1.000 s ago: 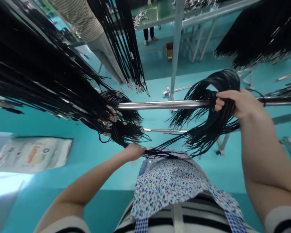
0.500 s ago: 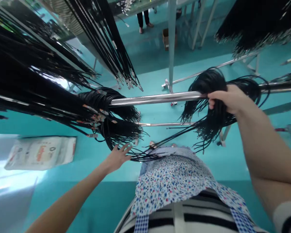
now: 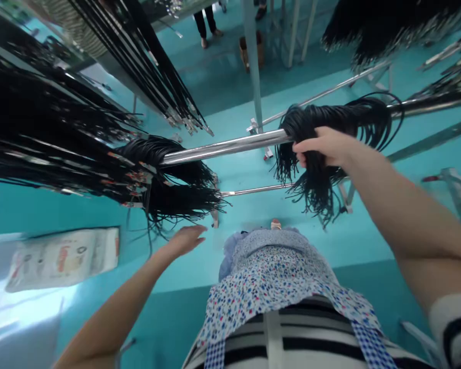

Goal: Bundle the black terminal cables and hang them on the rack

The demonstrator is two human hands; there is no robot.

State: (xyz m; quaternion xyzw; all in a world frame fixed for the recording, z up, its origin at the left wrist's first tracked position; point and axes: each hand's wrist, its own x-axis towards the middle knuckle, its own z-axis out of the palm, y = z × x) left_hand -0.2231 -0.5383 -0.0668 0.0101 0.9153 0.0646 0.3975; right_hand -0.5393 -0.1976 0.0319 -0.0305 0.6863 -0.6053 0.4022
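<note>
A thick bundle of black cables (image 3: 315, 179) hangs over a metal rail (image 3: 230, 146) on the right side. My right hand (image 3: 322, 146) is closed round part of it, just at the rail, with cable ends hanging below. On the left, another black cable bundle (image 3: 176, 200) is draped over the same rail, its cut ends pointing right. My left hand (image 3: 186, 239) is just below that bundle, fingers stretched out and somewhat blurred, with nothing seen in it. A few loose strands dangle near its wrist.
Long black cables (image 3: 61, 138) with metal ends fill the left side, and more hang at the upper left and upper right. A white printed sack (image 3: 65, 259) lies on the floor. Behind the rail are a rack post (image 3: 252, 66), a cardboard box (image 3: 250, 51) and a person's legs (image 3: 206, 24).
The long strands that stretched between the two bundles no longer span the gap; some loose ones hang at the left bundle. My left hand has come away from them. My right hand keeps its grip.
</note>
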